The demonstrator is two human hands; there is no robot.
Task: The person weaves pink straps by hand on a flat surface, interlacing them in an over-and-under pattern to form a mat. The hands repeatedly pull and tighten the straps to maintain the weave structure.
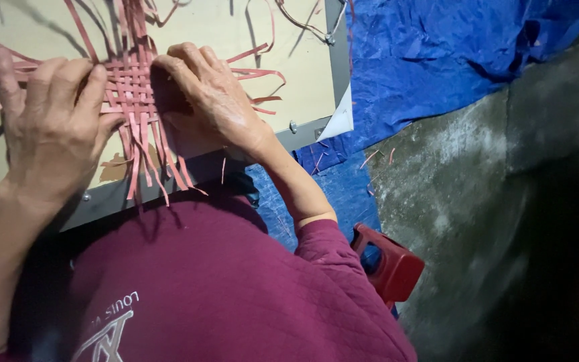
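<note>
Left hand [48, 127] flat, fingers spread on red woven strips [132, 90]; right hand [212, 100] fingers together, pressing weave; beige board [303, 74] underneath.

The person wears a maroon quilted sweatshirt [222, 288] with pale printed lettering and pushed-up sleeves.

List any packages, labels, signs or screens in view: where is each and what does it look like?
No packages, signs or screens show.
Printed emblem: white lettering and crossed-stroke mark on the maroon quilted top, bottom left, seen upside down.
White tag or paper corner: at the right edge of the grey-framed board, blank as far as visible.
</note>
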